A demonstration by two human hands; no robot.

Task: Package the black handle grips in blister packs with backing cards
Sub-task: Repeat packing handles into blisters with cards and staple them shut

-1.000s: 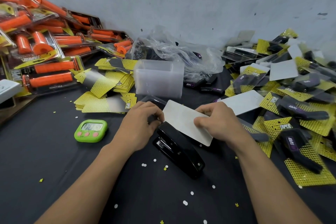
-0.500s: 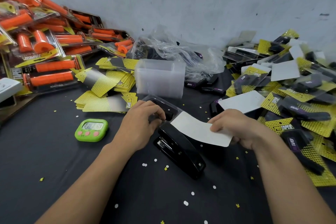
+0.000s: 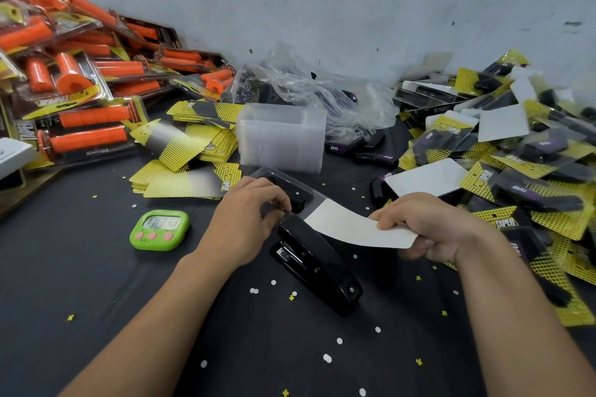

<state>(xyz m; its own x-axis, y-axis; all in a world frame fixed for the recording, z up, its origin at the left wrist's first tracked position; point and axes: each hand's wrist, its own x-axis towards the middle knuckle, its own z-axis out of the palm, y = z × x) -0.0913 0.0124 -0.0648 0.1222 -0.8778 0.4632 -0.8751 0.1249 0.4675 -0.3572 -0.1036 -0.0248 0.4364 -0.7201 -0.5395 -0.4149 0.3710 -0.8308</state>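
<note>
Your right hand (image 3: 432, 229) pinches backing card (image 3: 358, 227) just right of stapler (image 3: 317, 263); left hand (image 3: 248, 219) fingertips pinch pack at stapler's nose.

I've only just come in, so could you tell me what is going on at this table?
A person is packaging black handle grips. The right hand holds a blister pack by its end, white card back up, its other end at the mouth of the black stapler. The left hand pinches the pack's far end just behind the stapler. Finished packs are piled to the right, yellow backing cards and empty clear blisters behind, and a green timer sits to the left.
</note>
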